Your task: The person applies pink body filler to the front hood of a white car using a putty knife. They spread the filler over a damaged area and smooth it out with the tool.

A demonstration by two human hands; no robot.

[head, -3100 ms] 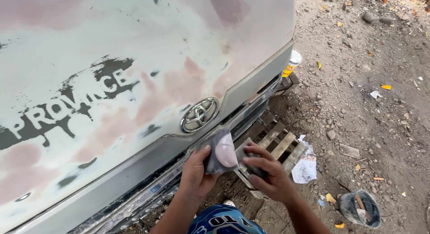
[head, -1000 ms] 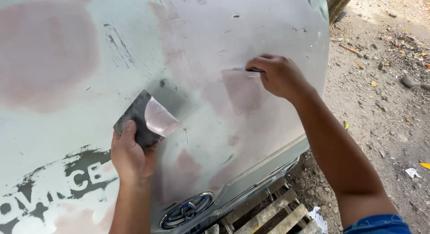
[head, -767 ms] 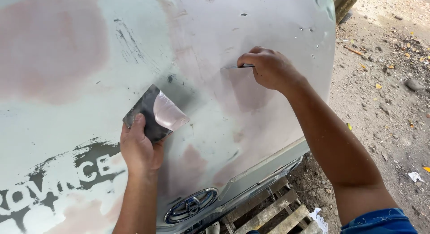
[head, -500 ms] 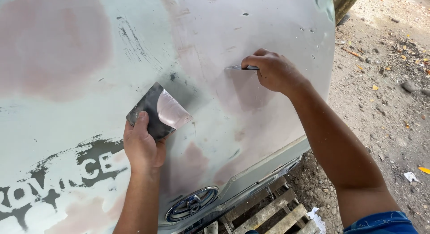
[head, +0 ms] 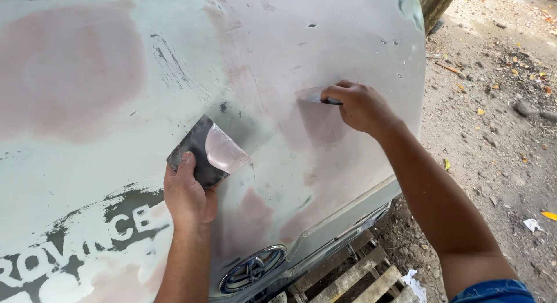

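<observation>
- A bare dirt yard (head: pixel 499 134) strewn with stones and dry leaves lay beside the sanded pale-green car hood (head: pixel 87 181), patched with pinkish filler.
- The left hand (head: pixel 188 195) was closed around a dark flat mixing board (head: pixel 197 149) carrying a smear of pink putty (head: pixel 225 152), held against the hood above the chrome oval emblem (head: pixel 253 269).
- The right hand (head: pixel 360 105) gripped a thin flat spreader blade (head: pixel 316 97) (mostly hidden by the fingers), pressed onto a pinkish patch near the hood's right edge.
- A wooden pallet (head: pixel 348 277) lay below the front bumper.
</observation>
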